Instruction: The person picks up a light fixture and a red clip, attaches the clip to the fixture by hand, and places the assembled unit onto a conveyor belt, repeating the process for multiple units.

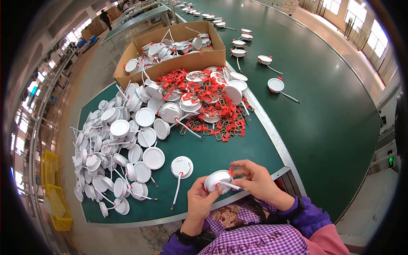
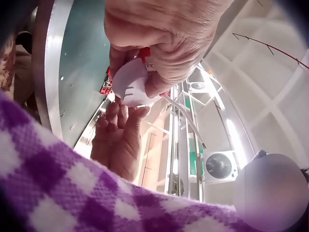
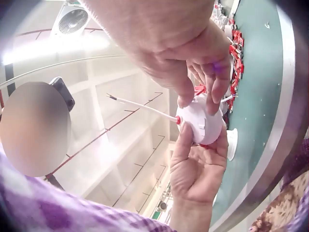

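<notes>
Left hand (image 1: pixel 199 199): grips white lamp (image 1: pixel 217 182), left side
Right hand (image 1: pixel 260 185): thumb and fingers pinch red clip (image 1: pixel 231 171), lamp's right edge
Lamp position: between both hands, near table (image 1: pixel 216 155) edge
Beside left hand: single lamp (image 1: pixel 182 166), cable out
Farther left: lamp pile (image 1: pixel 120 128)
Beyond: loose clips (image 1: pixel 233 126), then cardboard box (image 1: pixel 187 61) of lamps
Far right: green conveyor (image 1: pixel 340 89), spaced lamps

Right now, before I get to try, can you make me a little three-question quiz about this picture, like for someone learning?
1. True or false: the lamp in the left hand is black.

2. Where are the loose red clips piled?
A) On the floor
B) On the green table
C) In the yellow crates

3. Fill in the blank: a white ____ comes out of the held lamp.

Key:
1. False; it is white.
2. B
3. cable
</notes>
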The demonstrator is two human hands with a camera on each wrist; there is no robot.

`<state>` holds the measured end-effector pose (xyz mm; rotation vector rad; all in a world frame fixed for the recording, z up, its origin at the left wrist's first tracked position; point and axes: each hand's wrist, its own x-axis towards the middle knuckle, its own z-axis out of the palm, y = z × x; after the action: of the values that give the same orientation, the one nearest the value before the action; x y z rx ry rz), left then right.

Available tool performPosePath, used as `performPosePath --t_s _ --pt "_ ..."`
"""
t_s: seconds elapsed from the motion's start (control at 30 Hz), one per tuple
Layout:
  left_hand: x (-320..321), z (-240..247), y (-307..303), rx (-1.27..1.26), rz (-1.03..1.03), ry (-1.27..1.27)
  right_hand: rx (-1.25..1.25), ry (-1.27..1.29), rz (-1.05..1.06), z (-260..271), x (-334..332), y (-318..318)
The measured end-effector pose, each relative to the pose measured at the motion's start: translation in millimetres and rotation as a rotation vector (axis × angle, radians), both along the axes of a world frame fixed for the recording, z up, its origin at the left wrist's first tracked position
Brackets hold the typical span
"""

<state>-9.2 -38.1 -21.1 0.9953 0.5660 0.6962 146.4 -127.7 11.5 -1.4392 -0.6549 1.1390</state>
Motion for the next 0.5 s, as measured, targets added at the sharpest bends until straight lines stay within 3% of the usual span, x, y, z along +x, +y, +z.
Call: performPosePath --t_s 0.3,0.37,0.4,0.5 --pt "2.2 -9.5 -0.1 -0.133 -0.059 0.027 -0.058 0.005 0.023 -8.3 4.1 3.6" --pt "8.0 -4.0 -0.3 -0.076 -0.151 0.089 -0.074 0.050 0.013 -11.0 13.2 3.3" --pt "9.7 3.0 2.1 -0.077 -0.153 0.083 0.020 0.069 -0.027 -17.9 21.5 2.2" --pt "1.5 25.3 24.4 0.489 -0.079 0.337 0.027 -0.123 -0.279 -24.3 76.9 -5.3"
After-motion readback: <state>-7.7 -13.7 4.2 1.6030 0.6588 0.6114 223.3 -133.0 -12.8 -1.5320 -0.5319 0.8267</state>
